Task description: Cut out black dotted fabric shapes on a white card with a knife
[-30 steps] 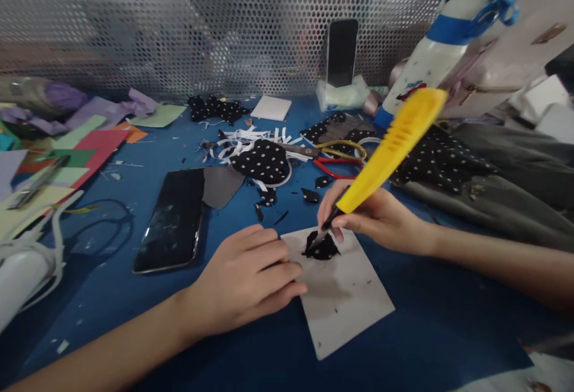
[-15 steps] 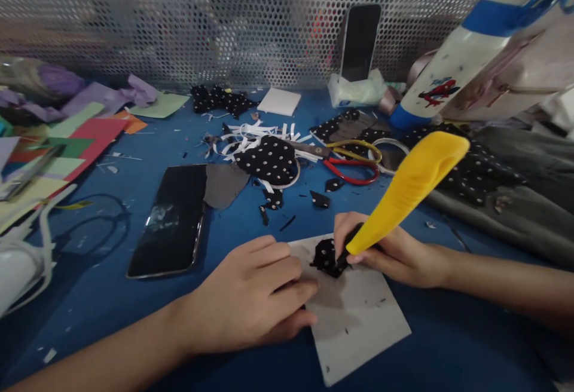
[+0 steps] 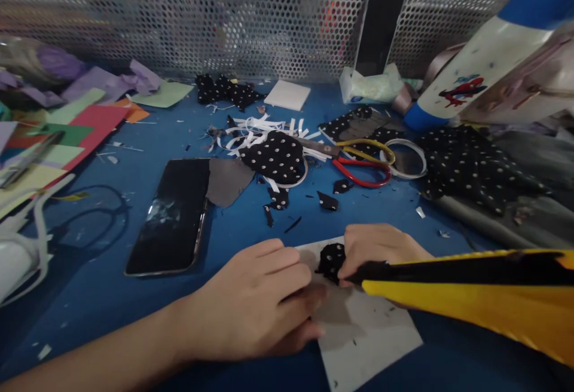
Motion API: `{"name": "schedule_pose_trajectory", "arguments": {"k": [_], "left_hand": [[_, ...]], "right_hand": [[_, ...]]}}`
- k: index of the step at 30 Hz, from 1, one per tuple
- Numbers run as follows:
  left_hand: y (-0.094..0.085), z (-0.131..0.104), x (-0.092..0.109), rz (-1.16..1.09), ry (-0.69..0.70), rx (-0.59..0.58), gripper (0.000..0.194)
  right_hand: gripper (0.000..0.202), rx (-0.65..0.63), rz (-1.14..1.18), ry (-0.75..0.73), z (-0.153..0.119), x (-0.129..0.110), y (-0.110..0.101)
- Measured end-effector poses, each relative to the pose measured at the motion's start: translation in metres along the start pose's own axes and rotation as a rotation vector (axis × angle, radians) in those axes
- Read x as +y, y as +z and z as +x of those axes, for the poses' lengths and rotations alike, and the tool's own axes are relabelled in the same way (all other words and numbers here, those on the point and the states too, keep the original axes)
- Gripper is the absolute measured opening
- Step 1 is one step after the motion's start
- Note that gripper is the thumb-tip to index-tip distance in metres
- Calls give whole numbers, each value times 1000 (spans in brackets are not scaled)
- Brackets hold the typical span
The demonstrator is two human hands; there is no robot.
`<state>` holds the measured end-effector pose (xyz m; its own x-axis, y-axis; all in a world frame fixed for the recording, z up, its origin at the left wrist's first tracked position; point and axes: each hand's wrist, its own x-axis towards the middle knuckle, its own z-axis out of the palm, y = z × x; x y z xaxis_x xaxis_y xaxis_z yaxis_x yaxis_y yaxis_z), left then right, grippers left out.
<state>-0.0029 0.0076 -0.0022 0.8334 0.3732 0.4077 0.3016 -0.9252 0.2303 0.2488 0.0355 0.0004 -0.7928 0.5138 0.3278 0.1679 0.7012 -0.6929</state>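
My right hand (image 3: 381, 242) is closed round the dark, narrow end of a yellow-and-black tool (image 3: 466, 305), whose kind I cannot make out. Its yellow body stretches to the right edge of view. The fingertips are at a small black fabric piece with white dots (image 3: 330, 262), which lies on a white card (image 3: 372, 344). At the card's left side rests my left hand (image 3: 264, 296), fingers loosely bent, a gap between thumb and forefinger, nothing visible in it. It hides part of the card's edge.
Ahead lie scissors (image 3: 365, 162), a dotted fabric-covered shape (image 3: 275, 156), paper strips and fabric scraps. A phone (image 3: 170, 219) lies left, near coloured papers (image 3: 96, 135). Behind are a propped phone (image 3: 380, 33), a bottle (image 3: 475, 63) and a perforated metal panel (image 3: 251, 15). Dotted fabric (image 3: 475, 168) covers the right side.
The yellow tool has swung down from a raised slant to nearly level, pointing right. My right hand has turned with it, still at the fabric piece. The whole view has shifted slightly.
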Motion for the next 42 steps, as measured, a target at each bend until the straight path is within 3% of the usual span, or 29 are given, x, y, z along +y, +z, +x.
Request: {"name": "schedule_pose_trajectory", "arguments": {"k": [3, 8, 12, 19, 25, 31, 34, 42], "left_hand": [[1, 0, 0, -1, -3, -18, 33], [1, 0, 0, 1, -6, -33, 31], [-2, 0, 1, -42, -12, -39, 33], [-3, 0, 1, -48, -13, -80, 27], [-3, -1, 0, -81, -17, -55, 26], [0, 1, 1, -47, -21, -45, 24], [0, 2, -1, -45, -21, -33, 22], [-3, 3, -1, -94, -15, -48, 27]], "right_hand": [[14, -31, -106, -60, 2, 6, 1], [10, -31, -113, 8, 0, 4, 1], [5, 12, -14, 121, -2, -2, 0], [6, 135, 115, 155, -3, -2, -2], [6, 28, -48, 117, -4, -4, -4], [15, 78, -222, 7, -7, -1, 2], [15, 31, -217, -59, -8, 2, 4], [10, 49, -84, 100, -5, -4, 2]]}}
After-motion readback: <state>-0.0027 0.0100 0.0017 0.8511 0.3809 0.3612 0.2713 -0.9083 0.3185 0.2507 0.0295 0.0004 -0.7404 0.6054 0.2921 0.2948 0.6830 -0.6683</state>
